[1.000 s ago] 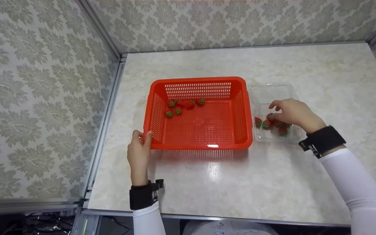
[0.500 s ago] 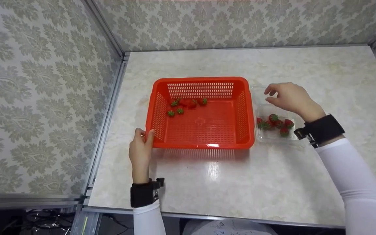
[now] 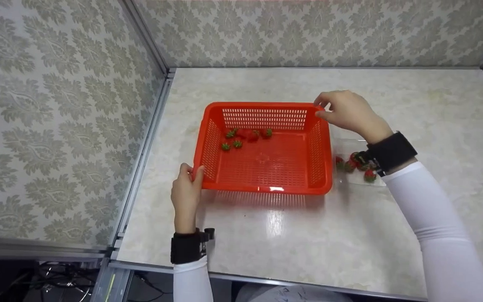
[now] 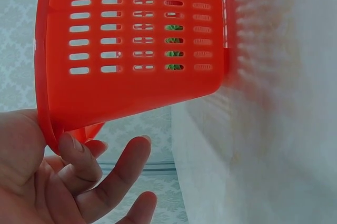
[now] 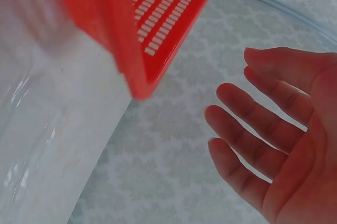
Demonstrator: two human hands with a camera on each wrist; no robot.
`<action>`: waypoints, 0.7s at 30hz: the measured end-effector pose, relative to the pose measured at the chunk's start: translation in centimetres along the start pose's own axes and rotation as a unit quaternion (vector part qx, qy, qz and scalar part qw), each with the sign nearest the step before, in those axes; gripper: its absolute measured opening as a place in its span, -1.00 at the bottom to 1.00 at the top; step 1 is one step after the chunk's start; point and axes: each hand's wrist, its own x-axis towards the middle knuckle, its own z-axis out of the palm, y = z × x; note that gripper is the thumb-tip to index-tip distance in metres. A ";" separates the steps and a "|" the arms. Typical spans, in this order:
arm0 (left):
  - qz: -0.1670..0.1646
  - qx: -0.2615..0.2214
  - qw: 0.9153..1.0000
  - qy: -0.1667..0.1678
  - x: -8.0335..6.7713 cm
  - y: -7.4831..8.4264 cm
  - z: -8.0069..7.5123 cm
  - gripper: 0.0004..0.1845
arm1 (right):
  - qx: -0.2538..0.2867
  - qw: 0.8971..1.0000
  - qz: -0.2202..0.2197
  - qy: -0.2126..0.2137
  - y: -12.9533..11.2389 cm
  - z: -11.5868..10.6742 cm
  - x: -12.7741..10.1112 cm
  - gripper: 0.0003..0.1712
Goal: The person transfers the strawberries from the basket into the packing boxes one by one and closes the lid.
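Observation:
A red plastic basket with slotted walls stands mid-table, holding several strawberries towards its back left. My left hand grips the rim at the front left corner, thumb inside; the left wrist view shows the basket's outer wall beside the curled fingers. At the back right corner of the basket is my right hand. The right wrist view has its fingers spread and loosely bent, with a gap to the basket's corner and nothing held.
A clear plastic box stands against the right side of the basket, with several strawberries in it, partly hidden by the right wrist strap. Patterned panels wall off the back and left of the pale table.
My right hand has left the strawberries in the clear box, moving back and left to the basket's far right corner. My left hand keeps its grip on the rim.

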 end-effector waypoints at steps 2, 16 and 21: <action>0.003 -0.002 1.000 0.000 0.0 0.0 0.0 -0.66 | 0.005 1.000 -0.010 -0.005 -0.8 0.5 0.9 -0.69; 0.007 -0.004 1.000 0.005 0.0 -0.2 0.0 -0.67 | 0.025 0.997 -0.036 -0.060 -3.8 4.4 5.9 -0.68; 0.007 -0.004 1.000 0.006 0.0 -0.2 -0.1 -0.67 | 0.018 0.995 -0.043 -0.084 -4.1 6.5 7.3 -0.63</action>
